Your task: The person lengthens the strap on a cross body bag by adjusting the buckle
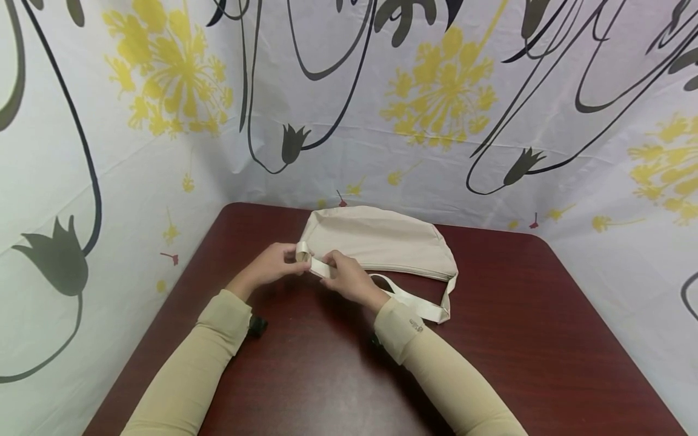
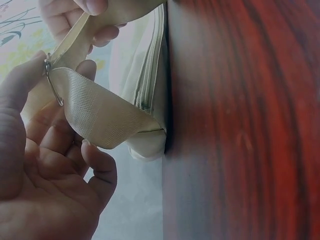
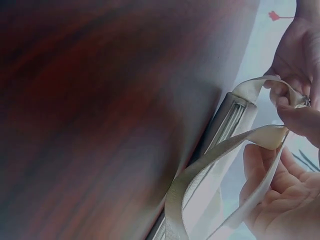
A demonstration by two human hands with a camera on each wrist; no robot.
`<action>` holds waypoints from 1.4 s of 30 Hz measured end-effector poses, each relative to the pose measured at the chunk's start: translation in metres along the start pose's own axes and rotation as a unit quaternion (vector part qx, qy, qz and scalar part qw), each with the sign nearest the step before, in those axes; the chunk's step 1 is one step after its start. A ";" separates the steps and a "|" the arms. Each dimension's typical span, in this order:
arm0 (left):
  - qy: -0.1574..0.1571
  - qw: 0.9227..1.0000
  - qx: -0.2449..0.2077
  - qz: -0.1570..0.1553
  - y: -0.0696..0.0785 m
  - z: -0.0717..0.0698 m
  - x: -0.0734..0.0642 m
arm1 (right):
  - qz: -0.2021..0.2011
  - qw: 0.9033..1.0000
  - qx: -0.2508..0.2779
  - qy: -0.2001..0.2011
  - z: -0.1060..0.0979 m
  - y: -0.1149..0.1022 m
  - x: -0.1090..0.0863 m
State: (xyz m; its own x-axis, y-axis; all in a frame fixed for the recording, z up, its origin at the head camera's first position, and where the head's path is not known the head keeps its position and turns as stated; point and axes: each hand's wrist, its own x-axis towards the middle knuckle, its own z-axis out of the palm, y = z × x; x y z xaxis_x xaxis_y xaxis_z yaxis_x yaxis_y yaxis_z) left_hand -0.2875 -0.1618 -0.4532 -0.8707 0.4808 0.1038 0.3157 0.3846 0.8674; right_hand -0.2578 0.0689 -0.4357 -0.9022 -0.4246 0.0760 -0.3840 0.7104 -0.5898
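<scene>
A cream shoulder bag (image 1: 376, 239) lies on the table with its zipper (image 2: 150, 65) along the near side. Near the bag's left end, my left hand (image 1: 275, 263) pinches the strap at its metal slider buckle (image 2: 54, 82) between thumb and fingers. Beyond the buckle, a loop of the webbing strap (image 2: 100, 110) runs down to the bag's corner. Just right of it, my right hand (image 1: 351, 280) pinches the strap between thumb and fingers. The rest of the strap (image 3: 182, 192) hangs in a loose loop towards the bag's right end.
The dark red wooden table (image 1: 305, 375) carries the bag near its back edge. White cloth walls (image 1: 349, 109) with yellow and grey flower prints stand close behind and on both sides. Dark wrist devices (image 1: 257, 327) show under the sleeve cuffs.
</scene>
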 end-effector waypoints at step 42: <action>0.003 1.000 0.007 0.001 -0.001 -0.001 -0.001 | -0.003 1.000 0.014 0.010 0.002 -0.003 -0.001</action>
State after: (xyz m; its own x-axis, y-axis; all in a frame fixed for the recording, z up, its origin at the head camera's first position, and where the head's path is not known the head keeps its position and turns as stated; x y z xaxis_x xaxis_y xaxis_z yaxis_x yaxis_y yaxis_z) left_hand -0.2869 -0.1637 -0.4535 -0.8724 0.4765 0.1091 0.3232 0.3947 0.8601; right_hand -0.2559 0.0661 -0.4354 -0.9035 -0.4177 0.0958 -0.3847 0.6919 -0.6109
